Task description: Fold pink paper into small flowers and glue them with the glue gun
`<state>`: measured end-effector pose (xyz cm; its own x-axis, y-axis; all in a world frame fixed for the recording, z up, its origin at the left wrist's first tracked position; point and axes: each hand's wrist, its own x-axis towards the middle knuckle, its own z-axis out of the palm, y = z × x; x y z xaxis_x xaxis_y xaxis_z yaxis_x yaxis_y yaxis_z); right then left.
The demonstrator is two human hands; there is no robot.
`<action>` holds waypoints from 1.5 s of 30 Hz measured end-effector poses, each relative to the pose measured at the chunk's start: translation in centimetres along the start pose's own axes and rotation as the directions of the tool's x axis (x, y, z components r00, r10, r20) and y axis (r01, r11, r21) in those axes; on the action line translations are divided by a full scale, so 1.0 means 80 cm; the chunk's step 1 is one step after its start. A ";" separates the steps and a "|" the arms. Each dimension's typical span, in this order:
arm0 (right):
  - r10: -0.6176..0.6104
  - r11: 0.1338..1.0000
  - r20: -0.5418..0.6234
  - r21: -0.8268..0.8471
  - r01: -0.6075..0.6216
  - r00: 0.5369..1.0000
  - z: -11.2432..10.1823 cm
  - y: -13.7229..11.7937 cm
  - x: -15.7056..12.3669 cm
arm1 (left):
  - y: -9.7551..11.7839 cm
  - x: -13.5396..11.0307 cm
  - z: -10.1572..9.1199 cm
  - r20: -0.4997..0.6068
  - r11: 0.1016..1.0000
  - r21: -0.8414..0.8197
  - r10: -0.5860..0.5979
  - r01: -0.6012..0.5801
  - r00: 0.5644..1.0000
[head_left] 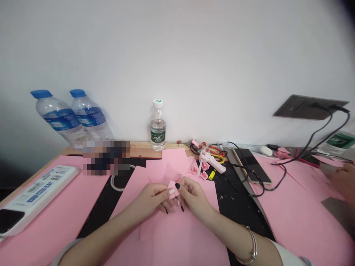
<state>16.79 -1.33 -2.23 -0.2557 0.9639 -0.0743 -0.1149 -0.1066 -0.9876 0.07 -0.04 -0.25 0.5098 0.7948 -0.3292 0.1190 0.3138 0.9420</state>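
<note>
Left to right: two large water bottles with blue caps (57,118) are lying tilted against the wall, and a white box with blue print (39,195) is sitting on a pink paper sheet (55,218) at the counter's (144,149) left end. A small water bottle (158,127) is standing upright at the back.

Center: the left hand (151,201) and right hand (194,197) are meeting above the pink sheets, both sets of fingers clenched in a pinch on a small folded pink paper piece (172,189), held just above the sheets between the hands.

Right of that: a pink glue gun (210,162) is lying beside small pink paper roses (199,169), with a tablet (251,164) and black cables (263,183) farther along. A co-worker's hand (344,181) is resting at the far right edge.

Risk: a loosening pinch could drop the piece onto same-colored sheets, making it hard to spot. Reaching across could also snag the cables and drag the glue gun.

Piece's point is aiming up toward the wall; long axis roughly front-to-back, slightly tilted, partly hidden by fingers.
</note>
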 end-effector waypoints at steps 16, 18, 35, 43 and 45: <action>0.001 0.999 0.004 -0.042 -0.001 1.000 0.003 -0.005 -0.003 | -0.009 0.000 0.001 -0.028 0.999 0.025 0.049 -0.048 0.998; -0.012 0.999 -0.002 -0.042 0.012 1.000 0.003 -0.006 -0.003 | -0.008 0.000 0.001 -0.026 0.999 0.019 0.047 -0.046 0.999; -0.046 0.949 0.031 -0.311 0.053 0.998 0.003 -0.008 -0.009 | -0.009 -0.002 0.003 0.073 0.998 0.052 0.027 -0.031 0.997; -0.043 0.973 0.003 -0.225 0.042 0.999 0.003 -0.003 -0.007 | -0.010 0.000 0.002 0.041 0.999 0.024 0.028 -0.029 0.999; -0.039 0.982 -0.010 -0.186 0.037 0.999 0.003 -0.002 -0.005 | -0.008 0.000 0.002 0.015 0.999 0.021 0.025 -0.025 1.000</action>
<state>16.71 -1.74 -2.03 -0.2413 0.9698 -0.0367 0.0565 -0.0237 -0.9981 0.11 -0.34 -0.87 0.5252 0.7946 -0.3045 0.1243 0.2824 0.9512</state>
